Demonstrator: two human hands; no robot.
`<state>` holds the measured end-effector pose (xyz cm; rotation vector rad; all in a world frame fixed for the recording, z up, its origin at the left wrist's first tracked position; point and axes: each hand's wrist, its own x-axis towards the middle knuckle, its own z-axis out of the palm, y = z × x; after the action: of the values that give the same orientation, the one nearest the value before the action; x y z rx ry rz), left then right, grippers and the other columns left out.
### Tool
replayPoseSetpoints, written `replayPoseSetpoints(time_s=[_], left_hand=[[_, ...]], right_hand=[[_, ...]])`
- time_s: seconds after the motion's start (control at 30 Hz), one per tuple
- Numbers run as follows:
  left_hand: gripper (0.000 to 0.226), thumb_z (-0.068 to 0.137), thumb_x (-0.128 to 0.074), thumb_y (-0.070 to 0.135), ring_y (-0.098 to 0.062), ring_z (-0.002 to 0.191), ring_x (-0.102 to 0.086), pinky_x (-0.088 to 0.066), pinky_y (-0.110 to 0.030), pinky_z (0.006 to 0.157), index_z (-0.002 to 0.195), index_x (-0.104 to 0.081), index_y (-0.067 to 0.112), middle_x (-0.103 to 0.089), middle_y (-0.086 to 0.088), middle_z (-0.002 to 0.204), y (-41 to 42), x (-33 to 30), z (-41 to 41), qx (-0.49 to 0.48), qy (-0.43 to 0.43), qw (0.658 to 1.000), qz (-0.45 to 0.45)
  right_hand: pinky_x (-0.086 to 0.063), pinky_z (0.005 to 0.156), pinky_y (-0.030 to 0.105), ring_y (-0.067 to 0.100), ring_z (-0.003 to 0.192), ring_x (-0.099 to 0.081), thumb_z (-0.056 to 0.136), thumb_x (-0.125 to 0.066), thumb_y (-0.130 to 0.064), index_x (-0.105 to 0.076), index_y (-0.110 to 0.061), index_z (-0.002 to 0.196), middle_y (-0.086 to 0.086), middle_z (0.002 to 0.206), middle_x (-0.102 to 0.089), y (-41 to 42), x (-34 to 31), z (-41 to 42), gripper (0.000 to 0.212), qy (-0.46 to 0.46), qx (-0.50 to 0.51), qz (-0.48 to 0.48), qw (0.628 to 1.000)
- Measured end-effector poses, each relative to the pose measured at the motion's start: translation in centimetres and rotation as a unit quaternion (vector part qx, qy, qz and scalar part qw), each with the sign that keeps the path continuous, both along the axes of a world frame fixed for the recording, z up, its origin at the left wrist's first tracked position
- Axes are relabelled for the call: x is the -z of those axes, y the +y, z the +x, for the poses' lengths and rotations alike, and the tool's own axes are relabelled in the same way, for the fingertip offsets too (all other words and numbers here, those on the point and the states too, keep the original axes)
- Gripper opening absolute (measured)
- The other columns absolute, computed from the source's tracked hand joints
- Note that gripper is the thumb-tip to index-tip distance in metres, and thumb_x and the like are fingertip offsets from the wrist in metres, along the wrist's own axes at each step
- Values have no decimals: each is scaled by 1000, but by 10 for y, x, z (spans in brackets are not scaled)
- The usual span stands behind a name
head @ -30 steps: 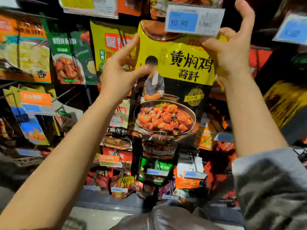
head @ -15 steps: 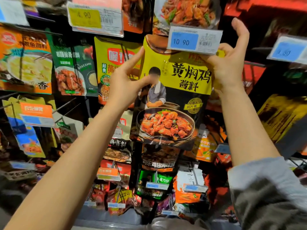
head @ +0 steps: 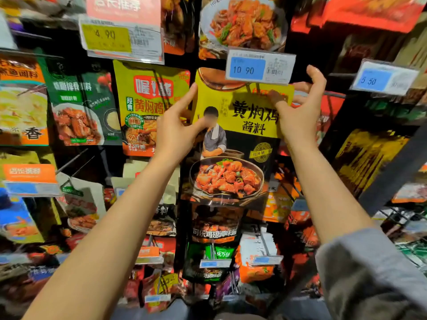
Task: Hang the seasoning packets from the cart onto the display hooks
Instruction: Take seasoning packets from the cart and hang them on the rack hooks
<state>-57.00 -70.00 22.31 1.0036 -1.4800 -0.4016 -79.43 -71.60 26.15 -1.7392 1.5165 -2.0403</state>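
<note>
A yellow and black seasoning packet (head: 233, 144) with a stewed chicken picture hangs upright in front of the display, its top edge tucked behind a blue 10.90 price tag (head: 260, 66). My left hand (head: 178, 130) pinches its upper left edge between thumb and forefinger. My right hand (head: 298, 109) holds the upper right corner, thumb on the front and fingers spread behind. The hook itself is hidden behind the tag, so I cannot tell whether the packet sits on it. The cart is out of view.
Other packets hang all around: a yellow and orange one (head: 150, 107) just left, a green one (head: 78, 109) further left, darker packets (head: 215, 229) below. Price tags stick out on hook ends, a yellow 4.90 tag (head: 120, 39) upper left and a 5.50 tag (head: 383, 78) right.
The whole display and the packet sit lower in view than before. My right thumb has come down onto the packet's front corner and the fingers have opened out behind it. Left hand keeps its pinch.
</note>
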Motion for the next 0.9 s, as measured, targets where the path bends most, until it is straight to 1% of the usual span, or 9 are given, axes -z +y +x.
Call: replayPoseSetpoints(time_s=[0.1,0.2,0.27,0.33,0.4,0.53,0.63,0.77,0.9], left_hand=[[69,83,-73,34,4,53,-40,-29,-14,53,143,-41,30,-46,27,53,-2,7,-4,3,-2,1000,1],[69,85,-71,32,10,56,-45,-34,-9,56,146,-37,32,-49,39,62,-3,13,-9,-6,-14,1000,-3],[72,88,-66,37,6,58,-46,-34,-11,55,148,-28,37,-55,26,73,-2,15,-9,4,-37,999,4],[78,89,-62,41,-6,72,-59,-32,-13,55,150,-13,42,-67,0,97,0,19,-7,26,-81,996,32],[85,90,-61,40,-37,104,-58,-25,-12,60,150,-1,43,-57,-19,129,-1,22,-4,34,-126,989,64],[87,92,-61,37,-39,117,-53,-38,-28,68,151,3,40,-46,-11,145,-24,12,-5,19,-173,980,100],[87,93,-57,40,-36,98,-63,-49,-37,77,148,11,44,-54,-18,136,-45,9,-6,-17,-229,963,141],[86,97,-51,38,-16,47,-50,-39,-24,42,144,22,42,-65,-14,86,-59,18,-16,-56,-253,955,147],[89,98,-52,30,-13,48,-48,-32,-21,40,144,23,40,-65,-24,111,-69,24,-24,-73,-254,949,171]], right_hand=[[-23,109,18,22,131,-34,81,-68,-38,-37,-13,139,11,140,-36,33,22,9,70,134,122,-62,981],[-14,114,53,27,141,-19,80,-59,-60,-35,-22,142,8,150,-26,52,53,30,77,320,137,-56,936],[-6,112,63,28,145,-8,77,-49,-74,-27,-28,147,7,155,-17,48,69,39,86,392,122,7,912],[-7,110,66,31,144,-7,72,-41,-80,-23,-31,147,10,156,-17,37,76,41,92,401,122,56,906],[-13,109,66,37,140,-17,70,-40,-83,-29,-30,144,14,151,-26,26,75,40,91,395,120,89,907],[-12,108,63,31,145,-3,69,-43,-84,-24,-34,146,7,158,-9,0,70,40,94,394,100,133,904],[-15,110,63,23,145,11,70,-42,-83,-7,-42,148,-3,158,9,-23,70,39,95,397,87,134,904],[-21,114,52,20,145,12,73,-64,-65,3,-43,147,1,159,12,-50,80,36,103,388,18,175,904],[-20,116,45,18,145,13,75,-68,-57,9,-45,145,-2,158,15,-66,82,38,105,383,-3,214,899]])
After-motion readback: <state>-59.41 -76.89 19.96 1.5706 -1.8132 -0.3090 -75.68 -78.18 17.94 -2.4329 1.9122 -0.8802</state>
